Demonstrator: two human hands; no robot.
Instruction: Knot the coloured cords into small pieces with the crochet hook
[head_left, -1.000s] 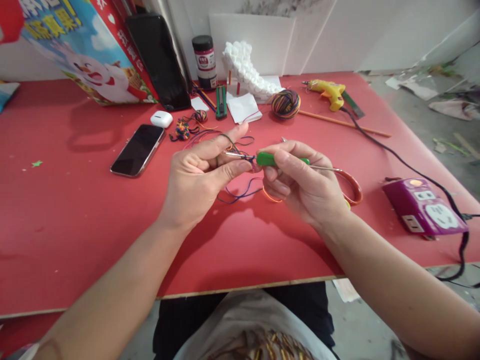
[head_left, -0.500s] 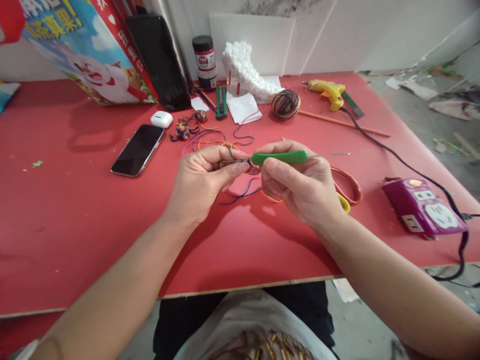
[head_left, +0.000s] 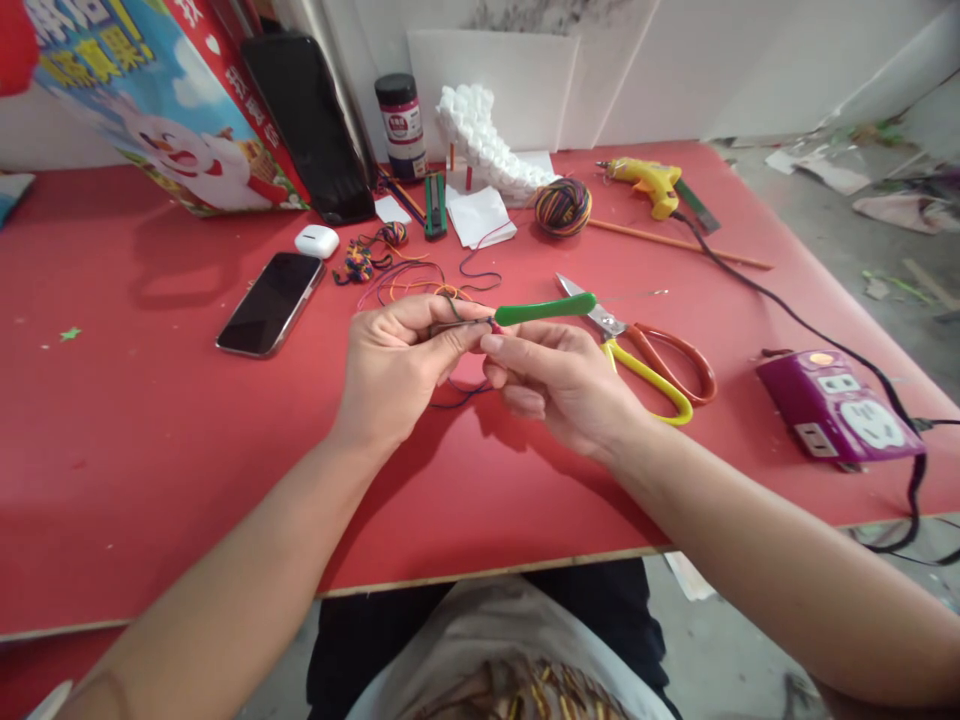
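Observation:
My left hand (head_left: 401,360) is closed, thumb against index finger, around one thin end of a crochet hook and a dark strand of yarn. The hook's green handle (head_left: 546,309) points right, with a fine metal shaft ending in a small tip beyond it. Just below the handle, my right hand (head_left: 562,375) pinches a small reddish bit of yarn (head_left: 496,328) close to the left fingertips. The stitches between the fingers are mostly hidden. Loose multicoloured yarn strands (head_left: 409,280) lie behind and below my hands.
Scissors (head_left: 615,328) lie right of my hands. Behind are a yarn ball (head_left: 562,207), green cutter (head_left: 435,207), white woven piece (head_left: 495,145) and yellow glue gun (head_left: 646,180). A phone (head_left: 271,303) lies left; a purple power socket (head_left: 840,408) with cable sits right.
My right hand has let go of the green handle and moved left and slightly down to pinch the yarn. The handle now stays above it, and the scissors have come into fuller view.

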